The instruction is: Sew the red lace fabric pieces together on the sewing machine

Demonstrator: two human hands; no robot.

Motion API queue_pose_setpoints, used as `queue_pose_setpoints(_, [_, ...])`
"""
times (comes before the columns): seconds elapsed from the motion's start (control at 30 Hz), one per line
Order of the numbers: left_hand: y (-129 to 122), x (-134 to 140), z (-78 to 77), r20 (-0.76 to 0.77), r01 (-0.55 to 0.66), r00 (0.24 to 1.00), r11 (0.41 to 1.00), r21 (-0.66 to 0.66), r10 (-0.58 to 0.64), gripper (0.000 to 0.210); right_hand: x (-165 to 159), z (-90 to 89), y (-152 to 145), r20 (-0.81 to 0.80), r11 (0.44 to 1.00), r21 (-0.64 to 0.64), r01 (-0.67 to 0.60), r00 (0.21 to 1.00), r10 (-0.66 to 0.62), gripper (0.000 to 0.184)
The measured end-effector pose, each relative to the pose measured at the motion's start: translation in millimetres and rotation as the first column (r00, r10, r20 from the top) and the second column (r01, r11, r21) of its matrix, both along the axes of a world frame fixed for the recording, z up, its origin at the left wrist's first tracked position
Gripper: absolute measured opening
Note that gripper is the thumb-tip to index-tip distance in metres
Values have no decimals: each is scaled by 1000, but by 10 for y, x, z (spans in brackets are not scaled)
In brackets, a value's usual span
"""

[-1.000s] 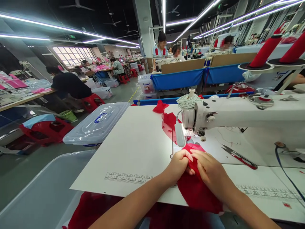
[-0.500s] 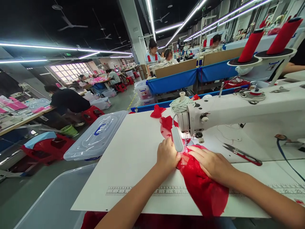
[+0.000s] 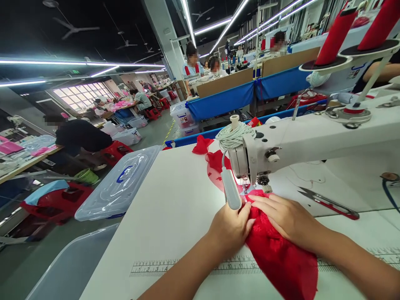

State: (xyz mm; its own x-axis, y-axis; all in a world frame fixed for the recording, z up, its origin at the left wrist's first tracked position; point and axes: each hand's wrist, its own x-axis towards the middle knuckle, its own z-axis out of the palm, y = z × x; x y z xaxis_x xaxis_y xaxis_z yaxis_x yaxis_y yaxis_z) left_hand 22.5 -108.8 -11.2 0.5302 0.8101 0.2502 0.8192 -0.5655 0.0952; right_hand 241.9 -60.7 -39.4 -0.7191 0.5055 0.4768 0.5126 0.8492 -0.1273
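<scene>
Red lace-like fabric [image 3: 281, 262] lies below the needle of a white sewing machine [image 3: 242, 160], its loose end trailing toward the table's front edge. My left hand [image 3: 229, 227] pinches the fabric's left edge between thumb and fingers, just in front of the presser foot [image 3: 245, 189]. Flat on top of the cloth rests my right hand [image 3: 290, 216], fingers stretched toward the needle. A small grey-white lamp [image 3: 231, 188] hangs over my left fingertips and partly hides them. More red pieces [image 3: 215, 160] lie behind the needle.
Thread snips [image 3: 329, 203] lie right of my right hand. A printed ruler [image 3: 156, 266] runs along the white table [image 3: 162, 200]. A lidded clear plastic box [image 3: 121, 179] stands left. Red thread cones [image 3: 336, 37] rise behind the machine. Other people sit at machines further off.
My left hand has shifted toward me and right, with its thumb now closer to my right fingers. The view has moved nearer the machine. My right hand still lies on the fabric.
</scene>
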Motion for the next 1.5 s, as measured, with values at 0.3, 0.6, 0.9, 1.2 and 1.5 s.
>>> queue_pose_setpoints(0.3, [-28,-26,-98,-89,10,996,990,141,3,52,-20,70,-8,-21,999,25,-20,1000,21,53])
queue_pose_setpoints(0.6, [-19,-44,-103,-113,-8,993,990,139,24,53,-37,46,11,-15,1000,-27,8,1000,-8,50])
queue_pose_setpoints(0.9, [2,-32,-95,-127,-24,991,986,163,45,51,-52,124,18,16,1000,-16,7,1000,-7,44])
queue_pose_setpoints(1.2, [29,-83,-31,-127,-1,992,985,173,23,45,-46,95,13,4,999,36,5,1000,-5,42])
queue_pose_setpoints(1.5, [11,-113,56,-133,11,991,991,136,7,43,-60,119,-7,-16,994,109,-7,1000,8,44])
